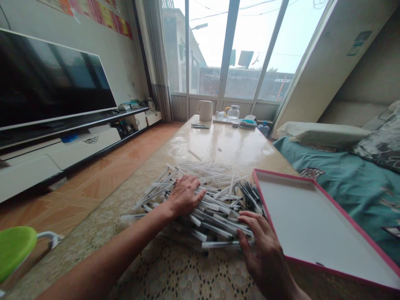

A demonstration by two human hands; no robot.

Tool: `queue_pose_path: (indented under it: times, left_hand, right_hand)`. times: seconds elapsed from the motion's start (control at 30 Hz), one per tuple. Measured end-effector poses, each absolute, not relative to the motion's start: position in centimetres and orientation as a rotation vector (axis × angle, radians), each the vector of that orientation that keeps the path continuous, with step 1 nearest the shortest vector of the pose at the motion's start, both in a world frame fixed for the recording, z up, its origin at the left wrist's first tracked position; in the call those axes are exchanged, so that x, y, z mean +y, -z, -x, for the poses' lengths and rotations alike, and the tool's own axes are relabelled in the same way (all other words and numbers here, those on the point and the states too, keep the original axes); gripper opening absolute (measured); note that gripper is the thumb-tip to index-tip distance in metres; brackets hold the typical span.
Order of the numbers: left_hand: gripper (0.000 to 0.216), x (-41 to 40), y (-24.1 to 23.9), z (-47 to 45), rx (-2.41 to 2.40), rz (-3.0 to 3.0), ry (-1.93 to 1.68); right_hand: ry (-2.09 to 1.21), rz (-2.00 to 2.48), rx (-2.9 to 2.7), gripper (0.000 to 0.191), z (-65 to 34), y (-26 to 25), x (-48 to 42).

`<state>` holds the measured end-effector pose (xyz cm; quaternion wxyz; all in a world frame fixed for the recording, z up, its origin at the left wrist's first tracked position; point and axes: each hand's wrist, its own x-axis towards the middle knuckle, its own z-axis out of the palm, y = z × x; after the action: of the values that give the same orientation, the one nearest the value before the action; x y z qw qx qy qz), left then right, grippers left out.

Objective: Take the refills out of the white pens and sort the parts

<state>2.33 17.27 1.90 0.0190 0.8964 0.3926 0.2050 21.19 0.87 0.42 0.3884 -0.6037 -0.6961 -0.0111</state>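
A big loose heap of white pens with dark tips (212, 196) lies on the glossy beige table (225, 146). My left hand (185, 193) rests palm down on the left part of the heap, fingers stretched out over the pens. My right hand (261, 246) lies at the heap's near right edge, fingers spread and touching the nearest pens. Neither hand grips a pen. Just right of the heap sits a shallow white tray with a pink rim (346, 218), nothing in it.
At the table's far end stand a white jug (205, 110), a glass teapot (233, 112) and small items. A sofa with teal cover (353, 179) runs along the right. A TV (46, 79) on a low white cabinet is left. A green stool (14, 250) is near left.
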Motion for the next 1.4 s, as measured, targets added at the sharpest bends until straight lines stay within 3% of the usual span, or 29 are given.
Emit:
queue_pose_path:
  times: [0.23,0.43,0.73,0.97,1.4]
  left_hand:
    - [0.03,16.0,-2.5,-1.0,1.159,-2.833,-0.592]
    - [0.031,16.1,-2.9,0.7,1.129,-2.752,-0.661]
    - [0.043,21.5,-1.4,5.8,1.689,-2.585,-0.563]
    - [0.045,20.6,-0.1,6.4,1.61,-2.573,-0.533]
    - [0.04,17.7,0.5,7.7,1.585,-2.601,-0.597]
  right_hand:
    - [-0.327,1.473,-2.016,0.023,-17.2,-4.6,1.9]
    - [-0.095,1.544,-2.1,0.026,-16.4,-4.4,8.0]
    - [0.006,1.695,-2.201,0.043,-13.7,-2.4,14.0]
    - [0.074,1.754,-2.201,0.056,-12.3,-1.9,14.5]
    - [0.099,1.75,-2.203,0.053,-11.0,-1.9,11.8]
